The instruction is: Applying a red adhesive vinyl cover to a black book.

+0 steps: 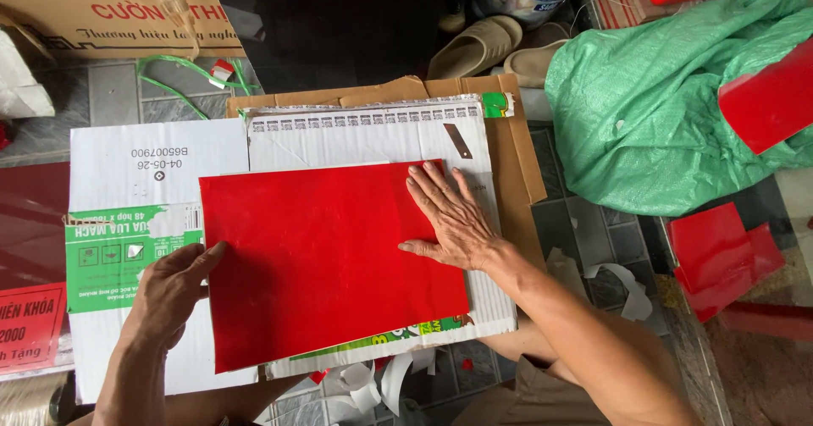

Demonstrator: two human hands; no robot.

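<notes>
Pressing red sheet (322, 261), flattened cardboard (373, 134) beneath, green sack (652, 113) beside

I see a bright red rectangular sheet (326, 261), glossy and probably thin paper or plastic, lying flat and slightly skewed on flattened white cardboard (364, 134). Its right edge is pressed down, and its left edge is touched at mid-height.

One head-worn camera looks steeply down from close above at flattened cardboard (373, 130) on a tiled floor (593, 240)
</notes>
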